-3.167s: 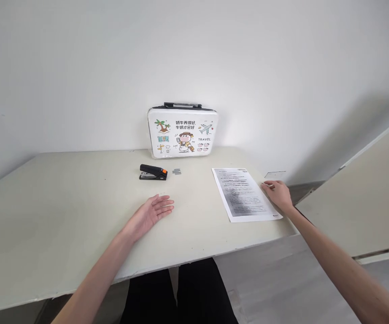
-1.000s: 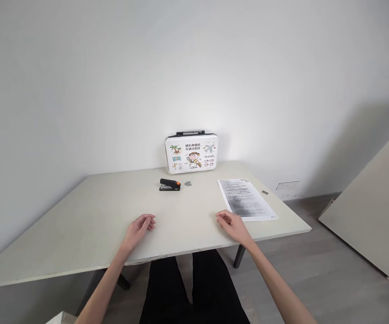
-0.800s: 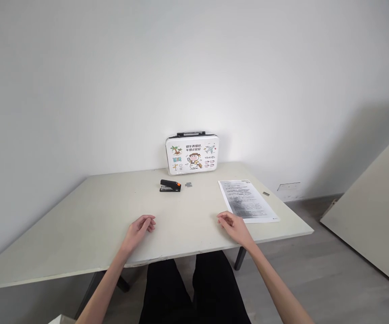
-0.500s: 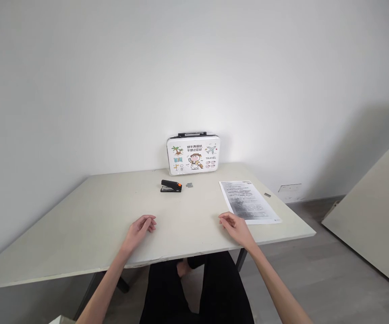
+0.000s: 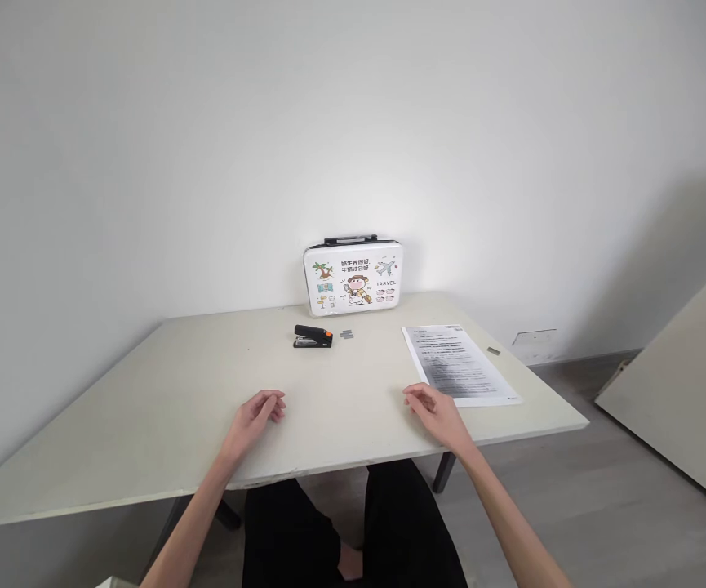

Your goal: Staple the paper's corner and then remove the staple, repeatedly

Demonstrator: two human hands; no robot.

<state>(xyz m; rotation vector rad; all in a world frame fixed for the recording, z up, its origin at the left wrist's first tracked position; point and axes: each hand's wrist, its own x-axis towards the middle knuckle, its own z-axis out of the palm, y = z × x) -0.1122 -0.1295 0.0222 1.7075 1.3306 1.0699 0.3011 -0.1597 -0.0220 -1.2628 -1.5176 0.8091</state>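
My left hand (image 5: 258, 419) rests on its side near the table's front edge, empty, its fingers loosely bent and a little apart. To its right, my right hand (image 5: 438, 415) lies in much the same pose, also holding nothing. It covers the lower left corner of a printed sheet of paper (image 5: 459, 367); whether it touches the sheet I cannot tell. Beyond my left hand sits a black stapler (image 5: 313, 337) with an orange part. Several small grey staple strips (image 5: 346, 334) lie just right of the stapler. Another staple strip (image 5: 493, 351) is beside the paper's right edge.
A white case (image 5: 353, 279) with cartoon prints and a black handle stands upright against the wall (image 5: 353, 122) at the table's back. The white table (image 5: 144, 408) ends at the right above a grey floor (image 5: 548, 490). A white panel (image 5: 683, 392) stands farther right.
The view has shifted slightly, so the table's things appear a little farther right. My legs under the table have changed position. Both hands keep their poses.
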